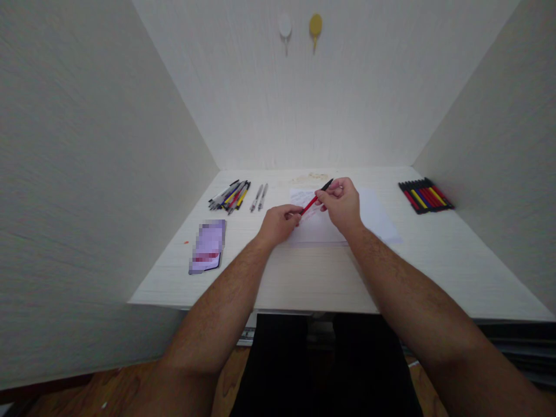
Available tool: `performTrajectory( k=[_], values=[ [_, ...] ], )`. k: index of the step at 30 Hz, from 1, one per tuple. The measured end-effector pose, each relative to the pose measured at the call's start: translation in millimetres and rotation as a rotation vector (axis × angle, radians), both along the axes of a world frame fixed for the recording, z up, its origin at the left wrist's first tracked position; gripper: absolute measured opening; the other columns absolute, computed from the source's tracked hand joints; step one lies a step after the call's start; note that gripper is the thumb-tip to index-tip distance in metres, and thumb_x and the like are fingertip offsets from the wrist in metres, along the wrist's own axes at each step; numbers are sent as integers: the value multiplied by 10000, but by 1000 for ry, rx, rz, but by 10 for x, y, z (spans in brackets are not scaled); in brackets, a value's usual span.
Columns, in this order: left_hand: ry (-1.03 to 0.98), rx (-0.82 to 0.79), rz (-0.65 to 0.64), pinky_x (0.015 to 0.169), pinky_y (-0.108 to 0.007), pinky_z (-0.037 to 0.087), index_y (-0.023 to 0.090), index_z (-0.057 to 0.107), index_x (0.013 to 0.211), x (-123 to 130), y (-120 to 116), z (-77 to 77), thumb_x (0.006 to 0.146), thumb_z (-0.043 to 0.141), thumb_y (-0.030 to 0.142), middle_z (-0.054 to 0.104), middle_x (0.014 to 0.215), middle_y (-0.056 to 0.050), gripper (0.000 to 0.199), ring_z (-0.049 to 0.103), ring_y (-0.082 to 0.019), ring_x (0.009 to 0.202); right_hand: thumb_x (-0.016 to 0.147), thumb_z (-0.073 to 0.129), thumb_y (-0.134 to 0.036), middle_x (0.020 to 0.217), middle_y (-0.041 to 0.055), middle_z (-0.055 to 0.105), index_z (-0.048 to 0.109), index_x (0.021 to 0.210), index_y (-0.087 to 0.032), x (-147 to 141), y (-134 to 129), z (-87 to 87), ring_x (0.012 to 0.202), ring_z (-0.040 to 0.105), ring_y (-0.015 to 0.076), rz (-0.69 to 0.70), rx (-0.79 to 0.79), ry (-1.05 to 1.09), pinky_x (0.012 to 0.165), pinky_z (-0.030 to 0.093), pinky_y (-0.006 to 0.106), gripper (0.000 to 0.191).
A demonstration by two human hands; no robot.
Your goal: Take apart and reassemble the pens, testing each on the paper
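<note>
A red pen with a black end is held slantwise between both hands above white paper. My left hand pinches its lower, red end. The fingers of my right hand are closed round the upper part, near the black end. Handwriting shows on the paper, partly in red, beneath and beside the pen. More white paper extends to the right of my right hand.
Mixed pens lie heaped at the back left, beside two clear pens. A phone rests nearer on the left. Red, yellow and blue pens with black ends form a row at the right. Walls enclose the white table.
</note>
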State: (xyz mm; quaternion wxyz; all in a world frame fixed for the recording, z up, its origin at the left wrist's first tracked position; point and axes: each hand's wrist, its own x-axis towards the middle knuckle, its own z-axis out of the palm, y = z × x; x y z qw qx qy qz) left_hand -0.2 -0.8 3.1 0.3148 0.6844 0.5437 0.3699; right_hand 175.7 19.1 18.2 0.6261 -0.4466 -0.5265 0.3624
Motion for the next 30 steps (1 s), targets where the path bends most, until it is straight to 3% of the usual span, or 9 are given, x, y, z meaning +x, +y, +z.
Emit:
performTrajectory(
  k=[11,30],
  values=[
    [-42,-2,-28,556,-221,485,173,740,1071,22,-20,-6,788,605,196,699,687,-15,314,607,-112,569,674,758,-346,646,-29,651,486,829,-216,17,-21,46,582,655,133,136,-67,55,469,484,217,339],
    [-83,32,-13,599,-232,491,179,747,1041,8,6,-6,750,624,203,716,745,-13,317,609,-113,612,686,739,-339,648,-19,651,482,786,-220,65,4,69,602,660,139,133,-55,52,488,504,226,301]
  ],
)
